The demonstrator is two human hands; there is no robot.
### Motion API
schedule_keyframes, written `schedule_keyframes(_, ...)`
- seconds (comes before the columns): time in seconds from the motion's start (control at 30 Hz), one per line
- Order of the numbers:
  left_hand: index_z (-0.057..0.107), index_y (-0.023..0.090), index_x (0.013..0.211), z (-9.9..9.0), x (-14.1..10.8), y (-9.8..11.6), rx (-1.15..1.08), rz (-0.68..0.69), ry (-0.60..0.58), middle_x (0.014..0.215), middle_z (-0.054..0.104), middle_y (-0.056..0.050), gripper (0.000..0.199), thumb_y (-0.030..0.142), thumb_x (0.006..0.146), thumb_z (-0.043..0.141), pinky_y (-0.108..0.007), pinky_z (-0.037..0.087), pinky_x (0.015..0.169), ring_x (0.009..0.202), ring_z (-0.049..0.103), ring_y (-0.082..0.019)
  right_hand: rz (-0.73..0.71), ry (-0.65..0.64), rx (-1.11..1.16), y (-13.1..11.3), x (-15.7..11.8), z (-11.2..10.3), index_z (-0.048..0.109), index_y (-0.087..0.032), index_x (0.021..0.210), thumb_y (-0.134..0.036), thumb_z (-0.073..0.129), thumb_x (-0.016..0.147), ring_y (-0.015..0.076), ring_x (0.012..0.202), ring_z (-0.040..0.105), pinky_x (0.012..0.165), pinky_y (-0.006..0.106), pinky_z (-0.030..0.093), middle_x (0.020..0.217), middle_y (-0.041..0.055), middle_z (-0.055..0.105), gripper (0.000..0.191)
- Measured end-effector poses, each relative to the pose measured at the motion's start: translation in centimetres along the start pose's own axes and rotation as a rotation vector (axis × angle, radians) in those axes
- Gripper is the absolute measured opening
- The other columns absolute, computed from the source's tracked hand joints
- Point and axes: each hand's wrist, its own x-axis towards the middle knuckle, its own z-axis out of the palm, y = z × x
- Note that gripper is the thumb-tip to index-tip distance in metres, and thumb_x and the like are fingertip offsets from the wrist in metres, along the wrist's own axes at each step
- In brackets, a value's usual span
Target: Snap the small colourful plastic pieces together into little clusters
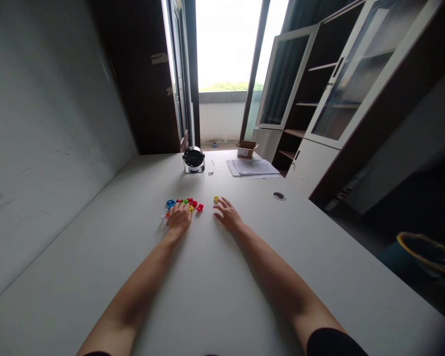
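Small coloured plastic pieces lie in a loose heap on the white table, among them a blue piece [171,203], a green piece [185,201] and a red piece [200,208]. My left hand [180,217] rests palm down on the heap's near side, fingers laid forward over it and covering some pieces. To the right, my right hand [228,215] hovers low or rests on the table with its fingers apart. A single yellow piece [216,199] is just beyond its fingertips; whether they touch cannot be made out. What the pieces are is too small to tell.
Farther back on the table [207,277] stand a round black device on a silver stand [193,159], papers [254,167] and an open cardboard box [246,149]. A cable hole [279,196] is at right. A wall [52,123] borders the left side; a glass-door cabinet [333,89] stands right.
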Motion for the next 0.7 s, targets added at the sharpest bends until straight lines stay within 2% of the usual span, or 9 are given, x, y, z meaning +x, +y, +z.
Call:
schedule_keyframes(0.13,0.057,0.024,0.119,0.4,-0.6,0.4,-0.04,-0.016,-0.007,0.126,0.061,-0.011,0.028,0.029,0.094,0.045,-0.05,0.024,0.111,0.132,0.038,-0.03,0.019,-0.094,-0.014,0.5,0.2,0.3,0.053,-0.025,0.137,-0.043,0.055,0.093,0.0273,0.15,0.016,0.118,0.048,0.029,0.158,0.0048,0.031,0.047)
schedule_keyframes(0.3,0.057,0.023,0.114,0.2,-1.5,0.2,-0.038,0.03,0.042,0.125,0.06,-0.011,0.024,0.029,0.093,0.047,-0.049,0.025,0.114,0.132,0.037,-0.029,0.03,-0.133,-0.026,0.8,0.4,0.4,0.048,-0.026,0.143,-0.047,0.051,0.095,0.0287,0.15,0.012,0.119,0.048,0.027,0.161,0.0028,0.024,0.053)
schedule_keyframes(0.47,0.057,0.023,0.11,0.0,-1.9,0.3,-0.055,0.068,0.053,0.122,0.061,-0.011,0.02,0.029,0.092,0.049,-0.048,0.027,0.112,0.131,0.039,-0.029,0.013,-0.146,-0.003,0.6,0.5,0.0,0.053,-0.025,0.139,-0.044,0.049,0.095,0.0289,0.149,0.017,0.119,0.05,0.027,0.157,0.0038,0.034,0.048)
schedule_keyframes(0.7,0.06,0.023,0.101,-0.1,-1.7,0.1,-0.048,0.123,0.05,0.117,0.064,-0.009,0.014,0.027,0.09,0.052,-0.046,0.028,0.112,0.128,0.042,-0.028,-0.02,-0.098,0.006,0.4,0.3,-0.4,0.062,-0.023,0.123,-0.032,0.046,0.096,0.0247,0.149,0.021,0.12,0.045,0.028,0.153,0.0038,0.04,0.032)
